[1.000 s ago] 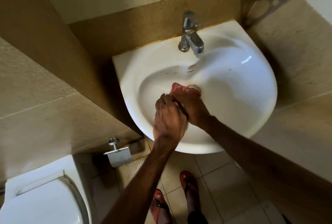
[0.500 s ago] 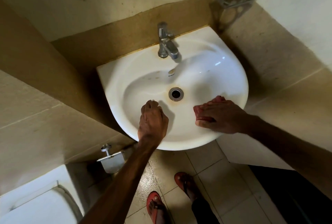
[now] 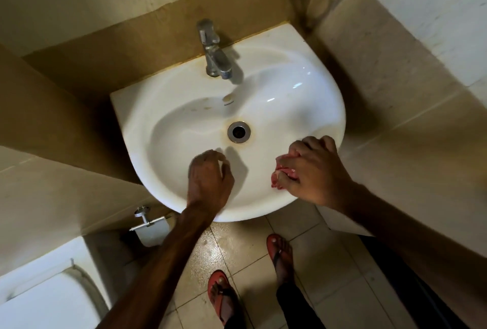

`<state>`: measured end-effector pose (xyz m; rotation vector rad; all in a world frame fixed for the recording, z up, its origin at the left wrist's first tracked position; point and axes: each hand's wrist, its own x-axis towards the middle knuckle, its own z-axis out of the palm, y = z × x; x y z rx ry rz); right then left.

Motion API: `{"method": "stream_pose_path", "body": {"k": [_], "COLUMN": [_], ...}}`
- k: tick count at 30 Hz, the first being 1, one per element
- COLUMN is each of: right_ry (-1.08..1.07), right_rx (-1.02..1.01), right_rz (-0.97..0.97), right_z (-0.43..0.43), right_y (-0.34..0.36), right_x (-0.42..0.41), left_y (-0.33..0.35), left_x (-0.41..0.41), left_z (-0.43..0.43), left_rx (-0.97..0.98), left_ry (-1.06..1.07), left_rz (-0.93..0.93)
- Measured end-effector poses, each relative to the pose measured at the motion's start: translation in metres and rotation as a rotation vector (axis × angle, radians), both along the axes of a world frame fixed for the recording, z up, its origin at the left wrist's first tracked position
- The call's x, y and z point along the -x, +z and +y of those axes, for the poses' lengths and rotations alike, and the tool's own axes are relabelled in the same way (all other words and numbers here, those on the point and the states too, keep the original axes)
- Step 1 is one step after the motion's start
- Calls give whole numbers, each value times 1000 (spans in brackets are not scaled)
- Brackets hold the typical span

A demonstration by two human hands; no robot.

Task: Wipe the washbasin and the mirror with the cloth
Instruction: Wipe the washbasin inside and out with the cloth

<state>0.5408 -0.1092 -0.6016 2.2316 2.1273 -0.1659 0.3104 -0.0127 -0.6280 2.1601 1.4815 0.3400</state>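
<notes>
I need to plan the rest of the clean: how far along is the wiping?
In hand: right hand presses the pink cloth on the washbasin front right rim; left hand is empty. Left: brownish staining around the drain and tap base. No mirror in view.

A white washbasin is seen from above, with both hands in it.

A pink cloth is pressed onto the right inner wall by the right hand, near the rim. The left hand, loosely curled, is rested on the front slope, below the drain and the tap.
</notes>
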Motion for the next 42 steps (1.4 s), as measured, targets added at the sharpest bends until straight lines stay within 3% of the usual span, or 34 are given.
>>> {"method": "stream_pose_path", "body": {"k": [5, 13, 18, 27, 32, 42], "right_ry": [-275, -767, -808, -647, -560, -775], "right_rx": [-119, -129, -44, -44, -58, -119], "right_rz": [131, 220, 282, 50, 135, 326], "right_z": [-33, -8, 11, 78, 108, 12], "right_y": [7, -10, -10, -10, -4, -4], "right_x": [6, 45, 12, -69, -92, -18], "left_y": [16, 13, 11, 12, 18, 24], "left_x": [-65, -97, -110, -120, -123, -127], "left_z": [-23, -8, -2, -1, -2, -6], "left_rx": [393, 395, 379, 361, 377, 346], "left_ry": [-304, -404, -427, -411, -368, -371], "left_rz": [41, 300, 239, 292, 314, 334]}}
